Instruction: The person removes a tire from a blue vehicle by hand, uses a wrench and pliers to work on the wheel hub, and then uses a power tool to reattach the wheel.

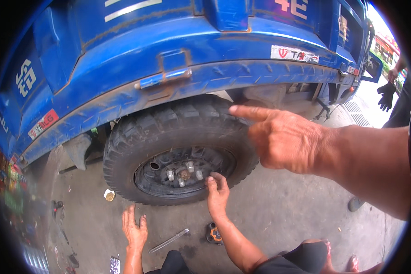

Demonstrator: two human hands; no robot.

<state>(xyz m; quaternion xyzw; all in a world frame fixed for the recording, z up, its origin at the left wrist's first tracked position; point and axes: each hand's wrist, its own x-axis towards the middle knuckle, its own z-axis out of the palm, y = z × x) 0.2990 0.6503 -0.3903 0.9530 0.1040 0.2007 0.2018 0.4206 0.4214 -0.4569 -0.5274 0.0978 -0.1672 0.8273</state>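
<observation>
A black tyre (132, 123) on a dark steel wheel (155, 182) stands under a blue truck bed. Several silver lug nuts (190, 166) surround its rusty hub centre (184, 175). My right hand (218, 194) is raised at the wheel's lower right, close to the nuts, its thumb and fingers a little apart. I see nothing in it. Left of and below the tyre, my left hand (134, 228) hangs open above the floor, fingers stretched. From the right, another person's hand (283, 137) reaches over the tyre, index finger pointing left.
A long thin metal bar (169, 240) and a round black-and-orange object (213, 234) lie on the concrete floor (278, 210). Beside the tyre is a small pale crumpled piece (109, 195). The truck's side rail (242, 73) overhangs the wheel. A black glove (387, 96) hangs from someone's hand at right.
</observation>
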